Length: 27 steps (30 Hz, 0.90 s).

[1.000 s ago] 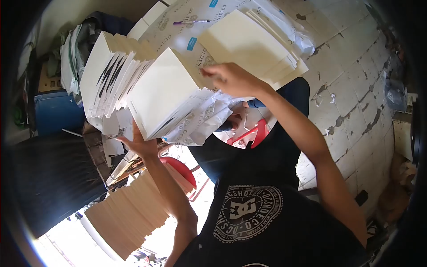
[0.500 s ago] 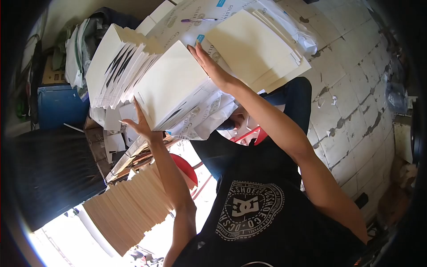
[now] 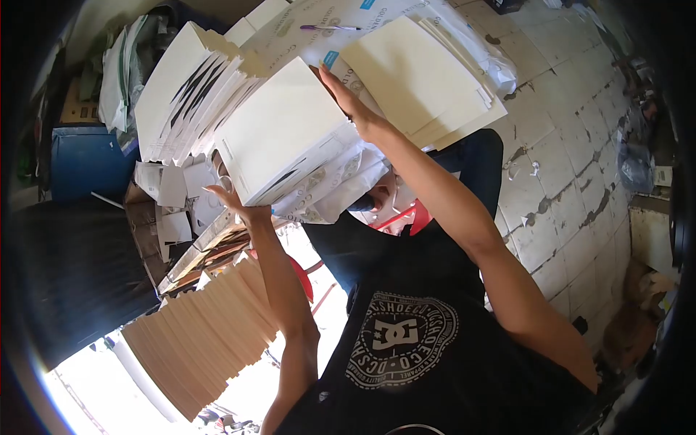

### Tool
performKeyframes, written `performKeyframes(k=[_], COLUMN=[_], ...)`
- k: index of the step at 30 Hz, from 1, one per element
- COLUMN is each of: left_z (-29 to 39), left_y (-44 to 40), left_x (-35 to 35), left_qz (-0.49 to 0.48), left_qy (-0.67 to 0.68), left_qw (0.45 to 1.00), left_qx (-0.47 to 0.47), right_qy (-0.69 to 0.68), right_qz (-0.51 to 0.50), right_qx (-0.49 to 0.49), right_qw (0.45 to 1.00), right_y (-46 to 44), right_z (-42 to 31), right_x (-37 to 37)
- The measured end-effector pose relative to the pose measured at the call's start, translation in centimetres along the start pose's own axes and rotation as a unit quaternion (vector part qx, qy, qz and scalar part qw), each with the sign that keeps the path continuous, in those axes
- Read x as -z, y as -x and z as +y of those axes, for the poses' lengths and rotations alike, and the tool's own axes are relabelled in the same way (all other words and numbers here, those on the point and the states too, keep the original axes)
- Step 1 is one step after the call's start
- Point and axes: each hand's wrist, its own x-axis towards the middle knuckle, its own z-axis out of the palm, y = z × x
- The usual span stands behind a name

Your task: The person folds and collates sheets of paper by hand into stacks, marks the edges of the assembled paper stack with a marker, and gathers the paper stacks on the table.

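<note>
A thick stack of cream sheets, with black marks along its near edge, lies between my hands. My left hand is at its lower left corner, thumb apart and the other fingers partly hidden behind the edge. Along the right edge, my right hand presses with its fingers stretched flat, holding the stack from the opposite side. White printed wrapping paper sits crumpled under the stack. To the left rises another tall pile of cream sheets, its edge streaked black. A wider pile of cream sheets lies to the right.
A purple pen lies on printed wrapping at the back. A blue box stands at the left, near loose white scraps. Below my left forearm is a long row of tan sheets. Worn floor tiles extend to the right.
The view has shifted slightly. My left fingers, previously visible along the stack's left edge, are now more hidden. My right hand stays against the right edge.
</note>
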Motion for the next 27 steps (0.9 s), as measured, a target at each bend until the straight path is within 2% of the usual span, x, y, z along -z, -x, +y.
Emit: performKeyframes(k=[2, 5, 8, 9, 10, 11, 12, 13, 14, 16, 18, 19, 21, 22, 23, 24, 26, 27], left_z=[-0.1, 0.1, 0.2, 0.5, 1.7, 2.9, 3.8, 4.9, 5.8, 7.0, 7.2, 6.5, 5.2, 4.6, 4.4, 4.1, 4.5, 5.3], left_y=[0.2, 0.1, -0.5, 0.1, 1.4, 2.8, 4.0, 5.3, 6.6, 9.9, 12.7, 13.8, 15.6, 15.8, 16.4, 17.0, 16.9, 17.3], left_x=[-0.1, -0.4, 0.4, 0.1, -0.4, -0.7, -0.6, -0.3, 0.0, -0.9, -3.2, -5.8, -10.6, -12.7, -14.3, -16.2, -20.0, -22.4], left_qz=[0.001, -0.023, -0.059, -0.067, -0.070, -0.070, -0.073, -0.046, -0.022, 0.018, -0.066, -0.145, -0.107, -0.238, -0.285, -0.331, -0.414, -0.429], left_qy=[0.000, 0.017, -0.031, -0.045, -0.059, -0.074, -0.116, -0.173, -0.135, -0.134, -0.163, -0.174, -0.221, -0.180, -0.215, -0.183, -0.252, -0.292], left_qw=[1.000, 1.000, 0.998, 0.996, 0.995, 0.993, 0.983, 0.964, 0.968, 0.963, 0.952, 0.930, 0.941, 0.924, 0.912, 0.912, 0.831, 0.772], left_qx=[-0.008, 0.004, -0.020, -0.033, -0.046, -0.060, -0.126, -0.198, -0.212, -0.232, -0.249, -0.290, -0.233, -0.241, -0.202, -0.158, -0.274, -0.367], right_qy=[-0.018, 0.016, 0.120, 0.198, 0.275, 0.344, 0.405, 0.507, 0.597, 0.732, 0.649, 0.641, 0.620, 0.592, 0.563, 0.533, 0.433, 0.469], right_qz=[-0.007, 0.037, 0.015, 0.073, 0.139, 0.187, 0.230, 0.294, 0.353, 0.413, 0.379, 0.379, 0.384, 0.386, 0.389, 0.389, 0.395, 0.347], right_qx=[-0.004, 0.032, 0.059, 0.101, 0.132, 0.225, 0.316, 0.326, 0.330, 0.148, 0.128, 0.155, 0.218, 0.240, 0.262, 0.284, 0.247, 0.308], right_qw=[1.000, 0.999, 0.991, 0.972, 0.942, 0.892, 0.826, 0.742, 0.640, 0.521, 0.647, 0.649, 0.649, 0.666, 0.681, 0.695, 0.771, 0.751], right_y=[-0.3, 0.3, -0.6, 0.7, 2.0, 3.6, 5.1, 7.0, 9.0, 12.0, 12.6, 12.6, 12.1, 12.0, 12.5, 13.0, 16.8, 18.9], right_z=[0.3, 0.3, 1.0, -0.6, -2.3, -3.7, -4.8, -6.0, -7.3, -7.4, -6.2, -5.9, -6.2, -6.8, -7.7, -9.0, -13.1, -14.3], right_x=[0.0, -0.5, 1.1, 1.8, 2.5, 3.8, 5.5, 7.9, 10.4, 14.7, 18.5, 19.1, 19.6, 19.4, 18.6, 17.6, 12.2, 10.8])
